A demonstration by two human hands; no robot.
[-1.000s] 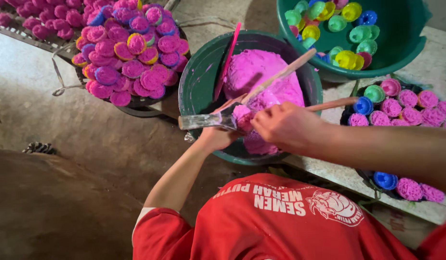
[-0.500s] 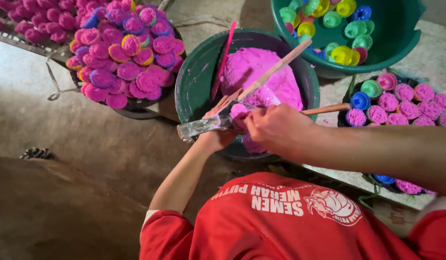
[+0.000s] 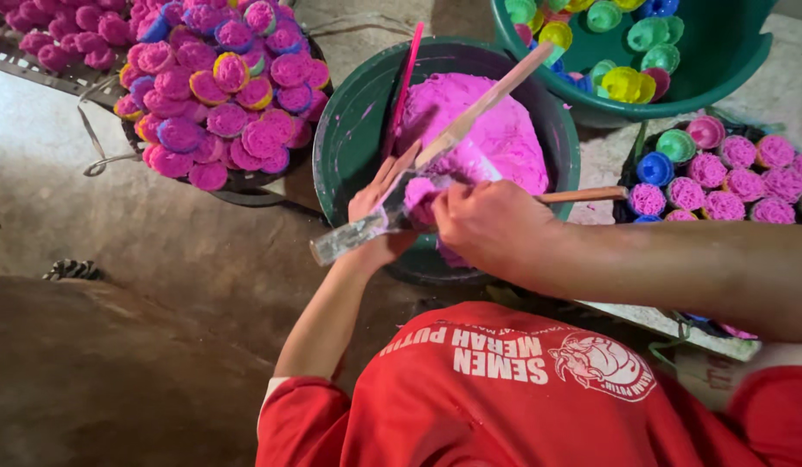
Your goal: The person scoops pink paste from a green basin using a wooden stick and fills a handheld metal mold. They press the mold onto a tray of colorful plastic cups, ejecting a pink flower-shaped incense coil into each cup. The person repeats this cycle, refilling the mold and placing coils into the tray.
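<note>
A dark green bowl (image 3: 349,138) holds a mound of pink dough (image 3: 496,130). My left hand (image 3: 379,216) is at the bowl's near rim, cupped around a small lump of pink dough (image 3: 418,199). My right hand (image 3: 487,227) is closed beside it on a tool with a wooden handle (image 3: 583,195) that sticks out to the right. A long scraper with a wooden shaft (image 3: 487,99) and a shiny blade end (image 3: 345,238) lies slanted across the bowl, over my left hand. A thin pink stick (image 3: 405,78) stands in the bowl.
A round tray piled with pink and purple moulded cakes (image 3: 219,86) sits to the left. At the top right, a green tub (image 3: 721,60) holds coloured cups. More pink cakes in cups (image 3: 730,182) lie on the right. A wire rack (image 3: 38,65) is far left.
Both hands stay over the bowl's near rim. My right hand has shifted slightly left and down against the dough lump; the scraper keeps its slant.
</note>
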